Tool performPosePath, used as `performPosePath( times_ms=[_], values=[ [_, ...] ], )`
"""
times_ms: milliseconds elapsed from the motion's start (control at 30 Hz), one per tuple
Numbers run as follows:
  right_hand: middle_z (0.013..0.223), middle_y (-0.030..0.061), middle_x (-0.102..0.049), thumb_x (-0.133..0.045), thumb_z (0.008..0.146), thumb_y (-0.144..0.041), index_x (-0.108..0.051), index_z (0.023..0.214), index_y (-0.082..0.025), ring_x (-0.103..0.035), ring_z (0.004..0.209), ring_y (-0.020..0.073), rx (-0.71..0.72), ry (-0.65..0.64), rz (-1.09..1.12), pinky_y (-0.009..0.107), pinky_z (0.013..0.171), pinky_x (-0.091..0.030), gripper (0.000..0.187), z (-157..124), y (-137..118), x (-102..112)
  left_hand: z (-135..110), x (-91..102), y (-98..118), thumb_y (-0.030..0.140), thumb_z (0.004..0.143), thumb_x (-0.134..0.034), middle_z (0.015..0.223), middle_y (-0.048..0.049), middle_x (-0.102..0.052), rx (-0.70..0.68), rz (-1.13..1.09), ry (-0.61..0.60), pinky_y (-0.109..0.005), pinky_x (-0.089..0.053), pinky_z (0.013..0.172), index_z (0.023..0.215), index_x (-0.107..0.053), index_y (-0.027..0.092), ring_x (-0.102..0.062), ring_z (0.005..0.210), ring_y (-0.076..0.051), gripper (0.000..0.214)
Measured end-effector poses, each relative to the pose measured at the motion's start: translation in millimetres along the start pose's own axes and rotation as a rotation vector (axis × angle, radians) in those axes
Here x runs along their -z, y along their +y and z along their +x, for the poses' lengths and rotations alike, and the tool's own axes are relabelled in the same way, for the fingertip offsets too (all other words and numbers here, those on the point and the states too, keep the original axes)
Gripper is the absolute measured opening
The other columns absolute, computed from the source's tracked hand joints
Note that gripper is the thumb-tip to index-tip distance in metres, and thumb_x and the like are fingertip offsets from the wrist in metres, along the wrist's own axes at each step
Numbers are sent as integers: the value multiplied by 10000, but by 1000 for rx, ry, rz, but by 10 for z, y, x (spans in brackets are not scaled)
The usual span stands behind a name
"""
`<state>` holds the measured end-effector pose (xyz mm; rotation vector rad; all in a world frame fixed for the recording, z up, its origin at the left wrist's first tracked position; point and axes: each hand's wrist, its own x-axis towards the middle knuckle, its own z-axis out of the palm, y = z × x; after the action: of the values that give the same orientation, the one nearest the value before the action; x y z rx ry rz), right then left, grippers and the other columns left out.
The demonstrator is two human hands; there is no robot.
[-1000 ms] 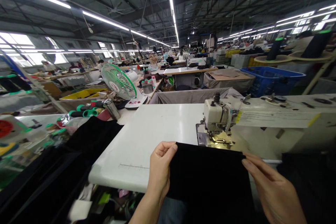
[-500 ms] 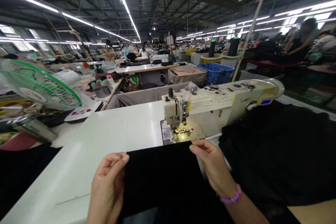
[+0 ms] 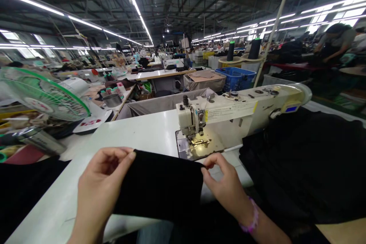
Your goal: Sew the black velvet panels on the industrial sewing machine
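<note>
A piece of black fabric (image 3: 161, 185) is stretched between my two hands, its top edge sloping down toward the right. My left hand (image 3: 101, 179) pinches the upper left corner between thumb and fingers. At the upper right corner, my right hand (image 3: 224, 187) has the cloth in a thumb-and-finger pinch; a pink and purple bracelet is on that wrist. Just beyond the fabric stands a white sewing machine (image 3: 228, 108), its needle area lit above the metal plate (image 3: 200, 146). The lower part of the cloth merges with dark areas near my lap.
A black fabric pile (image 3: 305, 164) lies right of the machine, and more black cloth (image 3: 28, 183) at the left. A green fan (image 3: 48, 95) and a steel flask (image 3: 40, 139) stand left of the white tabletop (image 3: 143, 129). Beyond are a blue basket (image 3: 236, 78) and a person (image 3: 334, 45).
Both hands have shifted left with the fabric. My left hand has risen and my right hand has dropped a little, so the top edge now tilts the other way.
</note>
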<state>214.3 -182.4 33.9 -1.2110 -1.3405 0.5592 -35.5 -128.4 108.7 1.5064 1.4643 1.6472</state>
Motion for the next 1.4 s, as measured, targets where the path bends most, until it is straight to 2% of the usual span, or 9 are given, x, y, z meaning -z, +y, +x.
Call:
performPosePath(
  times_ms=[133, 233, 300, 400, 567, 700, 1000, 1267, 1400],
  values=[
    [755, -18, -616, -574, 815, -141, -578, 824, -212, -610, 723, 141, 45, -216, -26, 230, 698, -492, 71, -327, -2, -61, 477, -314, 147, 250, 737, -635, 745, -5, -667, -304, 323, -387, -294, -439, 712, 711, -607, 210, -602, 710, -182, 55],
    [739, -13, -648, -560, 861, -165, -609, 800, -213, -643, 707, 146, -37, -264, 0, 212, 668, -518, 92, -552, 165, -126, 606, -821, -153, 100, 683, -544, 677, 8, -630, -263, 374, -748, -275, -398, 655, 667, -582, 207, -557, 662, -167, 115],
    [759, -3, -679, -559, 864, -156, -633, 821, -215, -670, 706, 157, -2, -238, -43, 215, 656, -538, 104, -643, 324, -146, 554, -1136, -477, 53, 630, -531, 589, 26, -575, -226, 368, -814, -264, -369, 601, 613, -554, 206, -509, 588, -150, 155],
    [837, 24, -713, -505, 864, -89, -645, 953, -218, -698, 746, 177, 253, -208, -162, 250, 696, -576, 210, -683, 527, -107, 390, -1407, -907, 47, 616, -534, 571, 33, -550, -185, 340, -813, -256, -362, 583, 581, -507, 206, -487, 570, -137, 166],
    [889, 65, -729, -412, 910, -36, -606, 1106, -179, -708, 790, 201, 590, -265, -399, 307, 743, -595, 310, -634, 618, 51, 231, -1424, -1172, 102, 666, -547, 614, 27, -549, -125, 299, -733, -251, -383, 602, 630, -488, 206, -502, 610, -136, 125],
    [840, 69, -711, -415, 918, -41, -610, 1060, -157, -685, 738, 192, 633, -309, -489, 307, 690, -575, 267, -594, 594, 105, 243, -1459, -1171, 74, 657, -540, 630, 28, -551, -114, 295, -727, -253, -382, 616, 646, -495, 205, -507, 623, -134, 139],
    [905, 66, -704, -467, 848, -12, -623, 988, -175, -676, 839, 212, 625, -218, -544, 352, 760, -556, 265, -486, 621, 35, 404, -1780, -1196, 88, 675, -581, 581, 54, -498, -45, 362, -699, -244, -332, 541, 707, -462, 208, -467, 546, -113, 171],
    [903, 73, -705, -431, 854, -16, -617, 988, -175, -670, 840, 216, 620, -235, -522, 378, 772, -570, 279, -447, 626, 2, 450, -1783, -1180, 72, 721, -569, 599, 42, -507, -78, 414, -680, -253, -385, 575, 762, -479, 200, -511, 581, -137, 162],
    [918, 71, -697, -433, 853, -10, -613, 1000, -171, -664, 866, 219, 605, -272, -521, 392, 806, -567, 283, -454, 616, 22, 322, -1669, -1030, 78, 733, -609, 791, -42, -603, -143, 468, -609, -350, -462, 770, 907, -543, 170, -587, 815, -221, 208]
  ],
)
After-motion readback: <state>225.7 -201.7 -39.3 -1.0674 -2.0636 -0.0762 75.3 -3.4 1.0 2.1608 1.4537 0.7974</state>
